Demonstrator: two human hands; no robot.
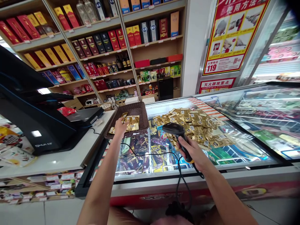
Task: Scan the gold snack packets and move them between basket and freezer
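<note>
My right hand (191,148) is wrapped round the handle of a black barcode scanner (174,128), held above the glass top of a chest freezer. A black cable trails down from the scanner and also loops left. Beneath and beyond the scanner head lies a wide pile of gold foil packets (198,122). My left hand (120,126) reaches into a brown woven basket (138,107) on the left end of the freezer. Its fingers close on a gold packet (124,116), partly hidden by the hand. Several more gold packets (133,122) lie in the basket beside it.
Left of the basket is a white counter (93,140) with a black checkout terminal (35,106). The chest freezer's glass lid (138,162) shows packaged goods inside. Shelves of boxed bottles (100,42) line the back wall. A red and yellow poster (231,37) hangs at right.
</note>
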